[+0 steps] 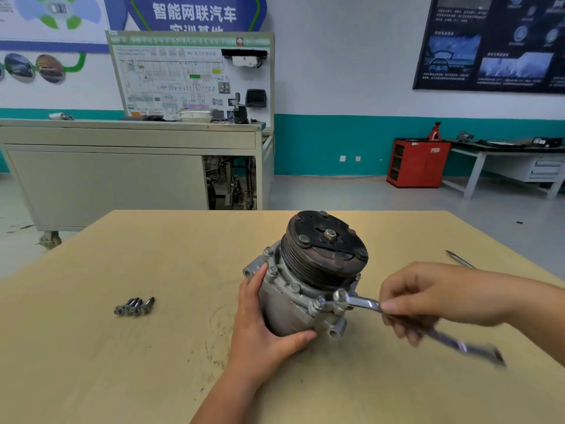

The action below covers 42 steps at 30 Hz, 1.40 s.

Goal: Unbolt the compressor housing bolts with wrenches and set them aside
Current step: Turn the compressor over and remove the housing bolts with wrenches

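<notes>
**Main item:** silver-grey cast-metal compressor (293, 310), with a black grooved pulley and round dark clutch plate (327, 243) at its upper end. It stands on the pale wooden counter (153, 362), near the middle.

**Fasteners in place:** hex-headed flange bolts (319, 302) are seated around the housing rim just below the pulley. Several show on the near side.

**Fasteners removed:** a small cluster of dark loose bolts (134, 306) lies on the counter, touching one another. It is well apart from the compressor, to its left.

**Tool in use:** long bright steel wrench (363, 302). Its ring end sits over a bolt head on the right of the rim, and its shank runs down and to the right. The far end is blurred.

**Left hand** (260, 325)**:** grasps the compressor body, with the fingers round the left side and the thumb across the lower front.

**Right hand** (428, 298)**:** fingers are curled, pinching the wrench shank partway along.

**Other tool:** a slim metal tool (460, 260) lies near the right edge of the counter. Its type cannot be told.

**Surroundings:** a grey wheeled cabinet (107, 175) carrying a white wiring-diagram board (171, 81), a red metal cabinet (417, 163) and a grey workbench (504, 166) by the far wall.
</notes>
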Tool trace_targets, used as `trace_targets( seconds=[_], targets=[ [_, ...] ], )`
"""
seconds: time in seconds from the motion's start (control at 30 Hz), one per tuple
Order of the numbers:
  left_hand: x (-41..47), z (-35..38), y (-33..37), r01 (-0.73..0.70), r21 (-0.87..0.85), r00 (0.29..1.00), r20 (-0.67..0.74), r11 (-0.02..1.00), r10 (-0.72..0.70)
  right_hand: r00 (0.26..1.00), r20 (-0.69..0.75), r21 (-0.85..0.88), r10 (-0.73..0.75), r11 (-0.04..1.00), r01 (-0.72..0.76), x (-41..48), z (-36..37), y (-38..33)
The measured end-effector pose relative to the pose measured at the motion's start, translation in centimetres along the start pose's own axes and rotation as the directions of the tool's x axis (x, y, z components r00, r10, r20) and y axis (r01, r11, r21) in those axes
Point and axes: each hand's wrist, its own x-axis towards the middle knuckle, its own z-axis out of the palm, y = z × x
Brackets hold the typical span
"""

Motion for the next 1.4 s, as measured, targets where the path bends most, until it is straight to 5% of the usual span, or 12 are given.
trace_targets(
  seconds=[0.2, 0.37, 0.47, 0.77, 0.9, 1.2, 1.3, 1.4],
  targets=[
    [0.3, -0.5, -0.1, -0.019, -0.04, 0.999, 0.046, 0.999, 0.02, 0.996, 0.08, 0.475, 0.04, 0.877, -0.073, -1.4, 3.9, 1.0],
    [-0.5, 0.4, 1.6, -0.11, 0.003, 0.993, -0.049, 0.994, 0.11, 0.996, 0.045, 0.591, 0.082, 0.801, -0.093, -0.9, 5.9, 0.0],
    [-1.0, 1.4, 3.7, -0.228, 0.109, 0.941, -0.233, 0.968, 0.247, 0.996, 0.041, 0.584, 0.083, 0.807, -0.091, -1.0, 6.2, -0.2],
    [-0.8, 3.3, 5.3, -0.329, 0.105, 0.905, -0.248, 0.938, 0.345, 0.987, 0.104, 0.313, 0.122, 0.938, -0.149, -0.6, 4.3, -0.7],
    [-0.3, 3.3, 4.8, -0.314, 0.11, 0.901, -0.28, 0.943, 0.332, 0.981, 0.145, 0.048, 0.128, 0.99, -0.136, 0.0, 2.1, -0.7],
    [2.1, -0.4, 3.4, -0.335, -0.011, 0.942, -0.032, 0.942, 0.334, 0.962, -0.214, -0.472, -0.17, 0.88, 0.051, 2.5, 0.7, -0.1],
    [2.4, -0.7, 3.0, -0.308, -0.047, 0.951, 0.017, 0.95, 0.309, 0.995, -0.049, -0.36, -0.091, 0.931, 0.068, 1.8, 0.4, -0.6],
    [1.9, 0.0, 2.5, -0.292, -0.063, 0.956, -0.005, 0.954, 0.292, 0.96, 0.279, 0.061, -0.002, 0.998, -0.016, 0.1, 0.8, -0.7]
  ],
)
